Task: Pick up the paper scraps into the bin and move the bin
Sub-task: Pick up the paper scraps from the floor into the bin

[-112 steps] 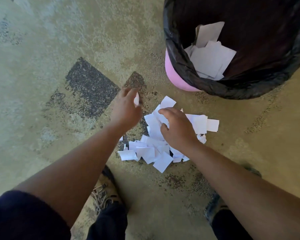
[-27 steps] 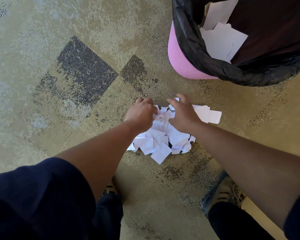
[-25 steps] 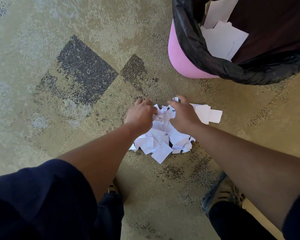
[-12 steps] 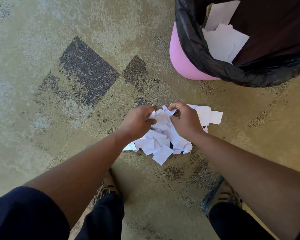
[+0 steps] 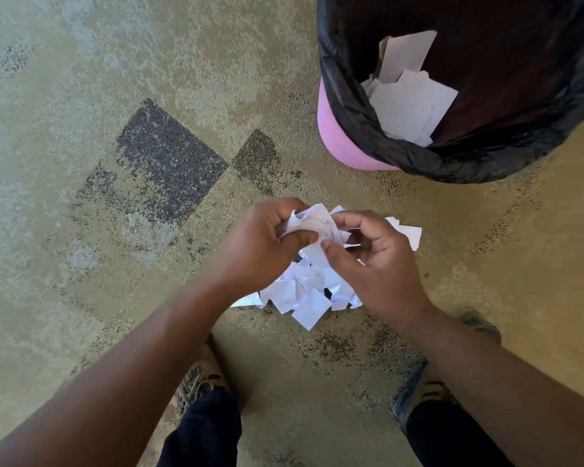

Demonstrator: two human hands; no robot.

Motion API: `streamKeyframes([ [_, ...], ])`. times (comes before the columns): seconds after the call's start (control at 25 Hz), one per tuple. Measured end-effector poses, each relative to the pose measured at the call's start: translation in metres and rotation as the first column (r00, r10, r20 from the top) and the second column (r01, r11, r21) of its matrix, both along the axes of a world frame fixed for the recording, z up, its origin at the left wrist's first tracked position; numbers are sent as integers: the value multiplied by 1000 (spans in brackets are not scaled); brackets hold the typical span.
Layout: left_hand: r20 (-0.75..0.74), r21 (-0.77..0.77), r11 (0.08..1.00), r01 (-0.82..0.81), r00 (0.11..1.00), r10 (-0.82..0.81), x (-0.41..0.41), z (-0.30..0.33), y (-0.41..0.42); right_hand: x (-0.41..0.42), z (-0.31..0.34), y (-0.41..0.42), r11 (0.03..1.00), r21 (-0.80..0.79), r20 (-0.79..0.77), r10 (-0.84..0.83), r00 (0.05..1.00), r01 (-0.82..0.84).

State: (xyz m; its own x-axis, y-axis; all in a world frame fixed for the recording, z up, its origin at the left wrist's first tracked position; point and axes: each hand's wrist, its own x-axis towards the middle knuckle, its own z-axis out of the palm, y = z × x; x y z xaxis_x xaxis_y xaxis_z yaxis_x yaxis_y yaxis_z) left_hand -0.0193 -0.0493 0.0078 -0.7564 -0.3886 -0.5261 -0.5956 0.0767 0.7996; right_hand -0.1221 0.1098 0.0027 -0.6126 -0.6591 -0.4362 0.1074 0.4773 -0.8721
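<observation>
A pile of white paper scraps [image 5: 309, 296] lies on the carpet between my feet and the bin. Just above the pile, my left hand [image 5: 257, 246] and my right hand [image 5: 378, 261] together grip a crumpled bunch of scraps [image 5: 314, 224]. The pink bin [image 5: 338, 143], lined with a black bag [image 5: 348, 106], stands at the upper right, with several white paper pieces [image 5: 412, 102] inside it. A few flat scraps [image 5: 410, 234] stick out on the floor to the right of my right hand.
Patterned beige carpet with a dark grey patch [image 5: 169, 156] spreads to the left. My two shoes [image 5: 196, 382] [image 5: 415, 396] stand below the pile, at the bottom of the view.
Both hands closed in on the top of the pile, gathered scraps into a bunch and lifted it off the floor. The pile on the floor has shrunk.
</observation>
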Motion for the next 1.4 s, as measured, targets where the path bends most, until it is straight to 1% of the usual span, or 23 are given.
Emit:
streamKeyframes([
  [0.08, -98, -79, 997, 24, 995, -32, -12, 32, -8, -6, 27, -5, 998, -63, -136, 0, 991, -9],
  [0.12, -177, -175, 983, 56, 980, -88, -19, 51, -11, -11, 39, -8, 994, -106, -220, -20, 975, -3],
  [0.2, -325, -355, 931, 80, 924, -203, -36, 81, -19, -25, 66, -15, 977, -214, -405, -88, 910, -1],
  [0.24, -394, -415, 908, 51, 890, -230, -47, 83, -20, -33, 80, -18, 963, -268, -496, -122, 859, -18],
  [0.28, -463, -437, 899, 19, 852, -243, -58, 84, -20, -42, 94, -21, 950, -310, -574, -153, 804, -40],
  [0.36, -565, -362, 932, -29, 802, -195, -82, 86, -23, -62, 112, -26, 937, -344, -676, -198, 709, -66],
  [0.4, -600, -366, 929, -46, 775, -198, -96, 89, -24, -75, 117, -27, 935, -349, -714, -222, 664, -63],
  [0.44, -603, -440, 896, -52, 756, -252, -107, 93, -25, -86, 117, -28, 939, -340, -739, -231, 633, -55],
  [0.48, -582, -546, 836, -54, 742, -332, -117, 95, -27, -97, 115, -29, 946, -322, -750, -225, 623, -46],
  [0.52, -541, -621, 783, -51, 750, -380, -128, 97, -28, -107, 110, -30, 956, -290, -751, -206, 628, -33],
  [0.64, -402, -700, 713, 30, 809, -429, -156, 90, -31, -132, 90, -34, 995, -104, -715, -83, 694, 13],
  [0.72, -232, -731, 660, 174, 847, -479, -168, 81, -33, -142, 82, -37, 998, 67, -670, 56, 740, -15],
  [0.8, 15, -754, 578, 312, 888, -460, -177, 78, -33, -147, 81, -40, 974, 209, -610, 199, 767, -87],
  [0.84, 103, -756, 552, 353, 896, -432, -178, 79, -32, -148, 82, -41, 958, 266, -570, 246, 784, -107],
  [0.88, 137, -755, 544, 366, 899, -416, -178, 79, -32, -148, 84, -42, 944, 312, -533, 271, 802, -111],
  [0.96, 121, -758, 544, 360, 897, -425, -175, 79, -28, -145, 85, -41, 929, 355, -493, 278, 824, -102],
  [1.0, 77, -772, 544, 328, 899, -432, -171, 79, -26, -139, 84, -39, 939, 334, -524, 261, 811, -87],
  [1.04, -1, -794, 549, 262, 902, -432, -166, 79, -24, -134, 82, -38, 960, 272, -589, 217, 779, -62],
  [1.12, -207, -811, 581, 60, 901, -382, -149, 77, -19, -117, 81, -33, 997, 67, -708, 67, 703, -28],
  [1.2, -375, -773, 623, -115, 876, -304, -123, 73, -8, -95, 78, -23, 990, -117, -755, -36, 655, -81],
  [1.24, -418, -750, 641, -163, 868, -268, -108, 69, -1, -82, 76, -16, 977, -176, -750, -53, 659, -121],
  [1.32, -432, -708, 680, -190, 878, -205, -78, 52, 9, -58, 60, -1, 960, -202, -710, -9, 704, -192],
  [1.4, -356, -676, 725, -132, 920, -164, -49, 19, 15, -39, 29, 16, 967, -108, -647, 107, 755, -230],
])
